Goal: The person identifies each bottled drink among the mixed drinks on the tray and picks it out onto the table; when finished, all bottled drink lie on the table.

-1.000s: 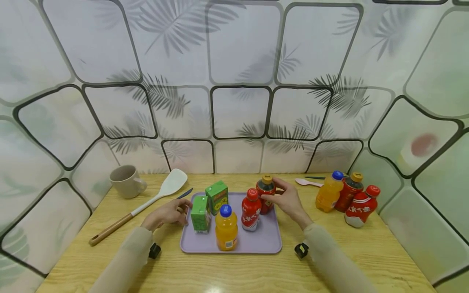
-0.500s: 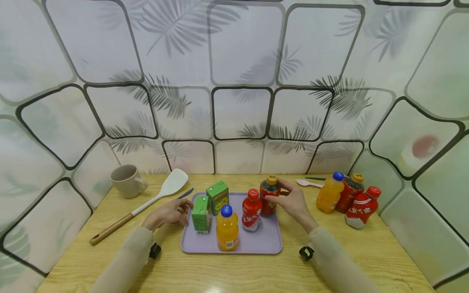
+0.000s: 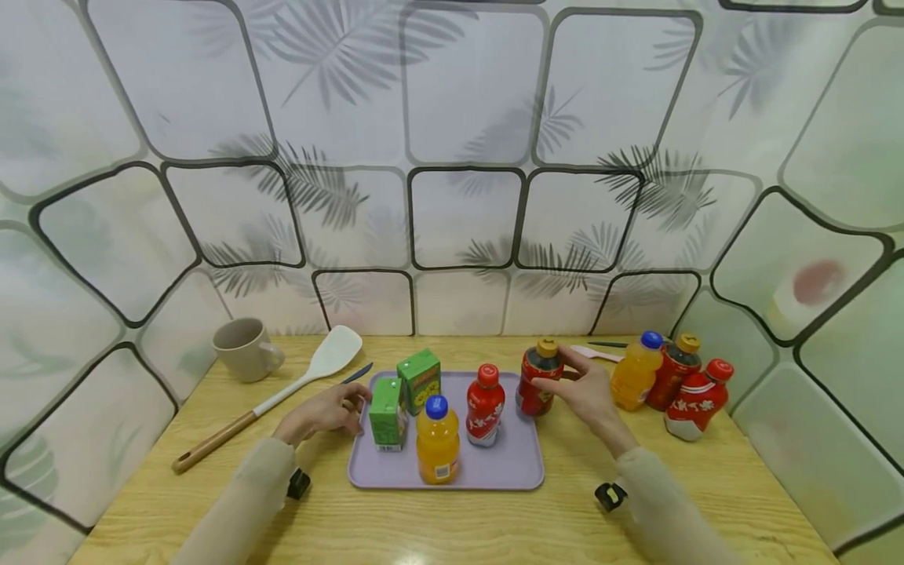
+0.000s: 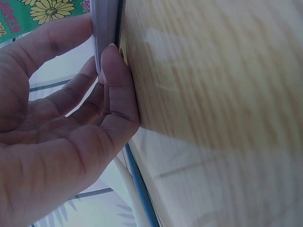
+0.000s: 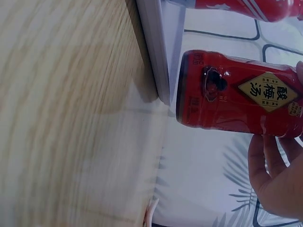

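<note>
My right hand [image 3: 592, 395] holds a dark red plum drink bottle [image 3: 538, 384] with a yellow cap, over the tray's right edge. In the right wrist view the bottle's label [image 5: 267, 92] faces the camera, and its base is up off the table beside the tray rim. At the left side of the lilac tray [image 3: 494, 471], my left hand [image 3: 326, 412] pinches the rim [image 4: 105, 28] between its fingers. Standing on the tray are two green drink cartons [image 3: 388, 416], an orange juice bottle [image 3: 437, 447] with a blue cap and a red-capped red bottle [image 3: 485, 408].
Right of the tray stand another orange juice bottle [image 3: 633, 377], a dark red bottle [image 3: 672, 377] and a red-and-white bottle [image 3: 695, 404], with a pink spoon [image 3: 596, 352] behind. To the left lie a spatula [image 3: 282, 392] and a blue-handled utensil [image 3: 358, 373], near a mug [image 3: 243, 353].
My right hand has carried the dark red bottle rightward, away from the red-capped bottle, to the tray's right edge. The left hand keeps its hold on the rim.
</note>
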`<move>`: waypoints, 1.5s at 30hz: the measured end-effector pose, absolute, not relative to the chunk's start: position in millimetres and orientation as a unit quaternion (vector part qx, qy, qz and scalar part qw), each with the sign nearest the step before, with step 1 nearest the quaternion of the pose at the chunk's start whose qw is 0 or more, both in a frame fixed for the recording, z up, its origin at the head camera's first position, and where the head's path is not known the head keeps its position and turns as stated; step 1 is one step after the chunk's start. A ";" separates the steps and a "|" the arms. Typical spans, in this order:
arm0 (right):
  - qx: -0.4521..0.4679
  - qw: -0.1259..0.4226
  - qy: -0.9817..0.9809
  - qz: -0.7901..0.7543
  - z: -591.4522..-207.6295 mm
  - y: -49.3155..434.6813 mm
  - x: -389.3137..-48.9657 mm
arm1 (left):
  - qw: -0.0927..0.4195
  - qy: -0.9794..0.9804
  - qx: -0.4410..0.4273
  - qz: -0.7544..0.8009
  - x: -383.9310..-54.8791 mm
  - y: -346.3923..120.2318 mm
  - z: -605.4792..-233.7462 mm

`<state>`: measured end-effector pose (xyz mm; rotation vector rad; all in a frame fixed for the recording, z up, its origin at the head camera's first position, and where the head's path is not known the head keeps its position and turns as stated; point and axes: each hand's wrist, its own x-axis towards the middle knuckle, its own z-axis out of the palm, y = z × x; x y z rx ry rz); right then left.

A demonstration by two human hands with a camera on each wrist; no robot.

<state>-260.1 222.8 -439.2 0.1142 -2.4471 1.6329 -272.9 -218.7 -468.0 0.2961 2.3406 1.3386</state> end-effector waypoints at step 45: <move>-0.111 0.179 -0.834 0.509 -438.1 295.8 -218.5 | 0.203 0.855 0.114 0.463 -274.8 -220.5 -468.2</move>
